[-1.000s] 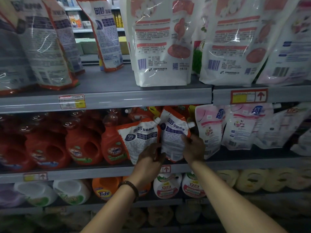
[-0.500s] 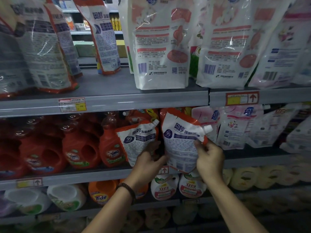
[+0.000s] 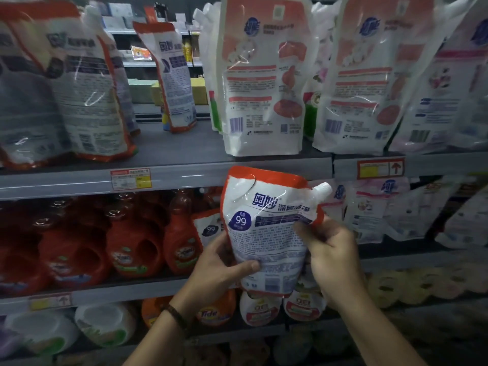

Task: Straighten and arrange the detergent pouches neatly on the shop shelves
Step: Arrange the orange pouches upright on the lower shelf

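Shop shelves [image 3: 184, 178] crowd my view while my left hand [image 3: 221, 268] and right hand [image 3: 332, 260] both clamp one orange-trimmed pouch [image 3: 266, 228], held in the air before the upper one's lip; mid-reshelving, I judge, and next it needs standing upright (label outward) in a row.

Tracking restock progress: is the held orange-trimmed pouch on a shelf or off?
Off. Left hand and right hand hold the pouch in front of the shelves.

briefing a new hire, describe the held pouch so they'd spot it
Look at the shelf holding red bottles and pink pouches. In front, left hand and right hand grip a white pouch. Only it is off the shelf, orange-edged with a corner spout.
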`<state>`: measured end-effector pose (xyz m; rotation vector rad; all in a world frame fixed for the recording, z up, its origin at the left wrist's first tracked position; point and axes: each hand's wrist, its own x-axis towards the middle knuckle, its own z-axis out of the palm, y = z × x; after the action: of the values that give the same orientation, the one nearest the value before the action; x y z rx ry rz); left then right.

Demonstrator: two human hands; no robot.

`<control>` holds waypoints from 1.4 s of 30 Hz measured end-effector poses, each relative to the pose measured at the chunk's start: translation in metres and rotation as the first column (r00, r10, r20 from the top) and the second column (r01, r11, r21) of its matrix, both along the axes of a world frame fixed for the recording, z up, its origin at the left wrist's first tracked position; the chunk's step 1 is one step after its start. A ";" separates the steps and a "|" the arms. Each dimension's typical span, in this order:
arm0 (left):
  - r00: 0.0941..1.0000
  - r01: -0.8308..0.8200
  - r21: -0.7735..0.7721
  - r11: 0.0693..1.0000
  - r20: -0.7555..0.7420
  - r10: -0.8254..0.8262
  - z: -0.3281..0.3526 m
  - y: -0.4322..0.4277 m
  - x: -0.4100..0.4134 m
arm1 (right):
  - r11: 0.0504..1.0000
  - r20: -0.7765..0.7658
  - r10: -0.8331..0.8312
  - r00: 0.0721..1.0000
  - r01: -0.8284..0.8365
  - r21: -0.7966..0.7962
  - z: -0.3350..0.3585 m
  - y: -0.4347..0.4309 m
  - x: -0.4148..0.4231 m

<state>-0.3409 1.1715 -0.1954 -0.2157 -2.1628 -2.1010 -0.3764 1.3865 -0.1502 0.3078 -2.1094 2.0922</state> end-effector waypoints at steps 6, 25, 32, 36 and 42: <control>0.992 -0.090 0.098 0.991 -0.081 0.098 0.029 -0.031 0.021 | 0.987 -0.053 0.139 0.989 -0.142 -0.069 0.040 -0.037 0.008; 0.756 -0.496 0.231 0.837 -0.359 0.547 0.133 -0.107 0.057 | 0.934 -0.347 0.317 0.883 -0.354 -0.049 0.140 -0.164 0.019; 0.702 -0.527 0.257 0.810 -0.405 0.585 0.168 -0.123 0.043 | 0.988 -0.462 0.139 0.876 -0.093 0.120 0.139 -0.193 0.020; 0.675 -0.549 0.216 0.808 -0.456 0.580 0.189 -0.134 0.027 | 0.975 -0.556 0.085 0.827 0.045 0.216 0.128 -0.210 0.021; 0.600 -0.622 0.185 0.761 -0.511 0.616 0.204 -0.145 0.000 | 0.920 -0.505 0.177 0.845 0.041 0.390 0.120 -0.227 0.009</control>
<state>-0.3408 1.0262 0.0084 -0.0324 -1.5779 -1.3951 -0.3678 1.1596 -0.0304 0.9125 -2.1390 1.3609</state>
